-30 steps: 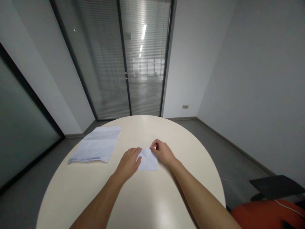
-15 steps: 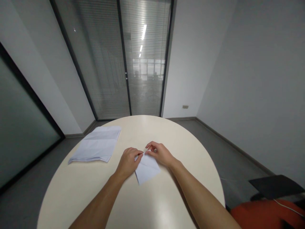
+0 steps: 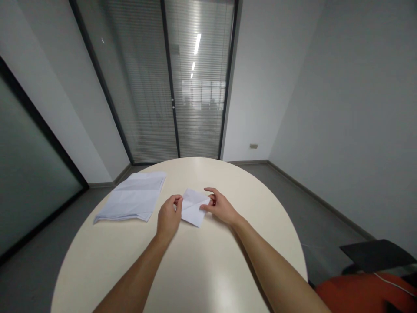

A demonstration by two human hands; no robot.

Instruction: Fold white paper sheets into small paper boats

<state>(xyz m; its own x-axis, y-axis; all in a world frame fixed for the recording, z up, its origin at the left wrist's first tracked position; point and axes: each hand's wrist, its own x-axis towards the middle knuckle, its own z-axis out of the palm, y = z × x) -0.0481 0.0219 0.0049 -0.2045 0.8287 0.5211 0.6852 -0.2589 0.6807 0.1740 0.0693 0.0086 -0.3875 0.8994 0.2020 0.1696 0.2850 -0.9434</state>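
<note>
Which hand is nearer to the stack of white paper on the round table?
Left. The left hand is right of the stack of white paper, apart from it; the right hand is farther right, at the right edge of the small creased paper.

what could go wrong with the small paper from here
The small paper sits between the left hand and right hand, at opposite sides, so an uneven pull might crease or tear it.

The larger paper pile lies near the rim of the table, beyond the left hand, so a knock could perhaps slide it off.
</note>
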